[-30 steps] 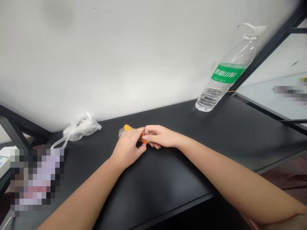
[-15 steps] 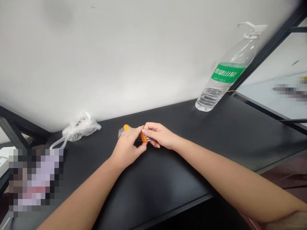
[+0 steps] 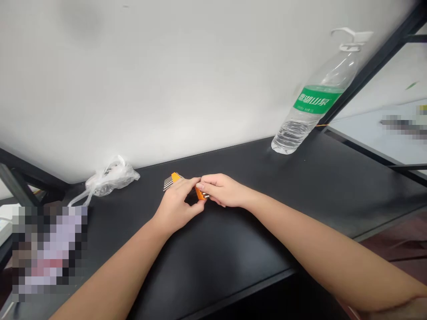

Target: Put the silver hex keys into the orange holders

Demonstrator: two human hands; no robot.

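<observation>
Near the middle of the black table, an orange holder [image 3: 201, 192] with thin metal pieces sits between my two hands. My left hand [image 3: 178, 202] has its fingers closed on the holder's left side. From the right, my right hand [image 3: 225, 190] pinches the same holder, its thumb over the metal pieces. Just beyond my left hand lies a second orange part [image 3: 176, 177] with a row of slim metal rods; whether it joins the first is hidden by my fingers.
A large water bottle [image 3: 316, 100] with a green label and white handle stands by the wall at right. A clear plastic bag [image 3: 115, 178] lies at back left of the black table [image 3: 267, 178]. Dark metal frame bars flank both sides.
My right hand's fingers have curled in closer around the metal pieces, covering more of them. My left hand has hardly moved.
</observation>
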